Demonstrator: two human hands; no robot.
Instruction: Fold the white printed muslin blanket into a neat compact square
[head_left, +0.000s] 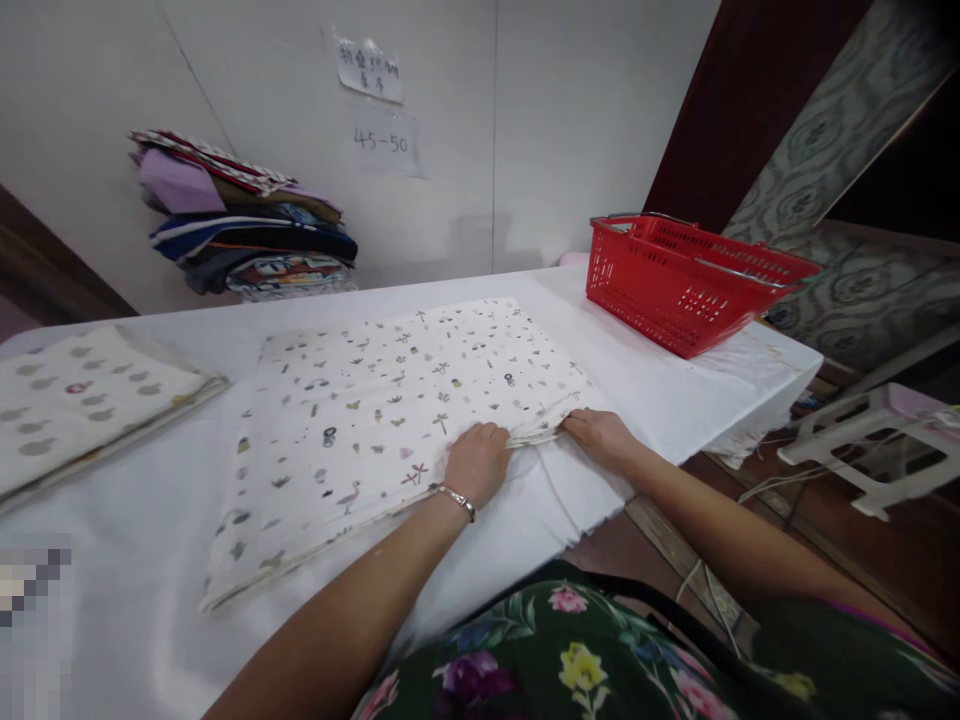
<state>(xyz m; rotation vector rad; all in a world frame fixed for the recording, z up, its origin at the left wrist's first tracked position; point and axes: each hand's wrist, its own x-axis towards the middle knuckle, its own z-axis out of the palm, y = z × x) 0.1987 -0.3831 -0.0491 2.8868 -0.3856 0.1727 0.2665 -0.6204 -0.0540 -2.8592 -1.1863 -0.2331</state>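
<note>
I watch the left hand (478,465) hold the near edge of a folded white cloth with little birds and trees (390,400), spread flat before it, while the right hand (600,438), just beside, pinches its near corner.

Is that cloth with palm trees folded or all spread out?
Folded: the cloth shows stacked layers along its near edge, by the left hand and right hand.

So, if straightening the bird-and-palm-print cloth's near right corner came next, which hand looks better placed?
Probably the right hand: it sits at that corner of the bird-and-palm-print cloth, while the left hand is on the near edge, farther left.
</note>
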